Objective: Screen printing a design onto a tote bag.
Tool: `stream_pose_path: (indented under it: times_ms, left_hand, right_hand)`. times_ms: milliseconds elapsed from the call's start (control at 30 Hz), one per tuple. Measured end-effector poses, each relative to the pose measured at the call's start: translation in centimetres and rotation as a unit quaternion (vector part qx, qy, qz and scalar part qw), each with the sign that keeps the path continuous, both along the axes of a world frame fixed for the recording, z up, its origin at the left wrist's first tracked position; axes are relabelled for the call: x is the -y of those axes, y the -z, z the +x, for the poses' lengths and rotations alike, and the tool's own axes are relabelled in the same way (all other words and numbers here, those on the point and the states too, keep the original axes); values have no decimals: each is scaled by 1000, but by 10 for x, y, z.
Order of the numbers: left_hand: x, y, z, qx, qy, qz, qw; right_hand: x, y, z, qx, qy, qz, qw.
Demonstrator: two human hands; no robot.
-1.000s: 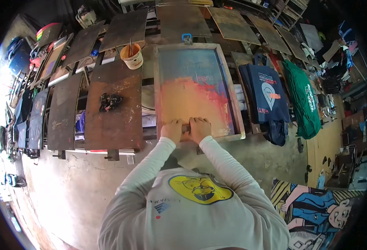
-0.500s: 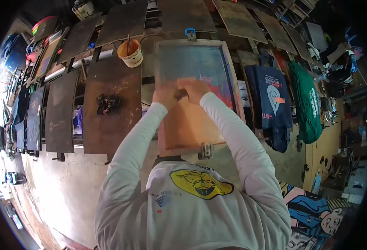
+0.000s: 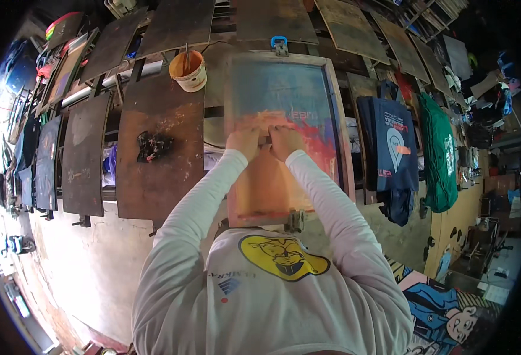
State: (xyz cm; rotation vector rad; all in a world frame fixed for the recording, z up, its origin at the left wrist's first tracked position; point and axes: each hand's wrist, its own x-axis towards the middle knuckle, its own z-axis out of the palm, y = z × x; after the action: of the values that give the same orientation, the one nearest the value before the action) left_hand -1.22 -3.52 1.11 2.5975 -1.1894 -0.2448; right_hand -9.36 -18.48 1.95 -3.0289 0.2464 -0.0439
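This is a workshop for printing on cloth, i.e. screen printing. One can see a wooden-framed screen (image 3: 281, 89) w/ orange & red ink (image 3: 267, 184) on it, a stained bucket (image 3: 191, 80) w/ a stick (image 3: 188, 54) inside, & many flat boards (image 3: 83, 157) in rows. Nearby are dark blue bags (image 3: 390, 154) & green cloth (image 3: 439, 157) w/ prints. The floor (image 3: 101, 254) is of grey concrete.

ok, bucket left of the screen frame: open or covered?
Open. No lid sits on the bucket; its orange-stained inside shows and a stick pokes out. How full: cannot tell.
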Motion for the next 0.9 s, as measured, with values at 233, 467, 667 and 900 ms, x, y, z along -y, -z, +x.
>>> stream_pose_path:
  times_ms: [233, 467, 667, 900]
  left_hand:
    - [-30, 5, -89, 52, 19, -37, 998]
    - [-46, 4, -167, 56, -4, -45, 997]
    - [-33, -11, -163, -14, -20, -59, 998]
    - [35, -48, -90, -25, 0, -85, 996]
  right_hand:
    - [-26, -6, -88, 1, -5, 53, 999]
    - [-41, -3, -158, 32, -18, 47, 998]
    - [-15, 23, -141, 21, -60, 51, 997]
    - [57, -35, -71, -65, -109, 43, 991]
